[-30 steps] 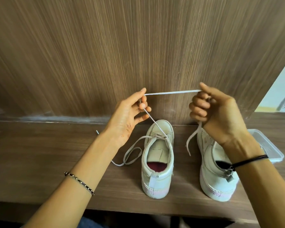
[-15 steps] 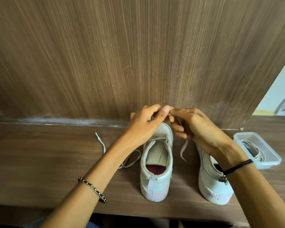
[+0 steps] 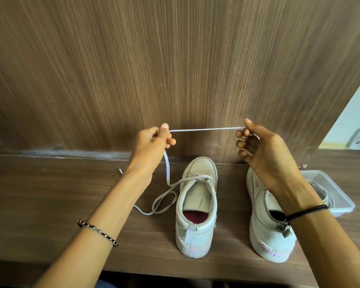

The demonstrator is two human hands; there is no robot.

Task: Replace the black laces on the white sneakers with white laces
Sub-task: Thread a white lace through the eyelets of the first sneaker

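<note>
Hands were raised above the wooden shelf [image 3: 50, 204]. The left hand [image 3: 152, 142] pinched a white lace [image 3: 206, 129] between thumb and forefinger with the other fingers curled in. The right hand [image 3: 266, 156] held the same lace at its thumb tip, its fingers loosely curled. The span between them was taut and level. From the left pinch the lace dropped to the top eyelets of the middle sneaker [image 3: 195, 223], then lay in a slack loop on the shelf with its free tip [image 3: 120, 171] well off to the left. The likeliest trouble was over-pulling: the slack side could be drawn back through the eyelets, leaving uneven ends or an unthreaded hole. A hard tug might also drag or tip the light shoe, since neither hand steadied it. The right hand's light hold could let the lace slip. The other sneaker [image 3: 266, 231] stood just beside it, its front hidden, so its lacing could not be told. A clear tub [image 3: 341, 202] sat nearby.
</note>
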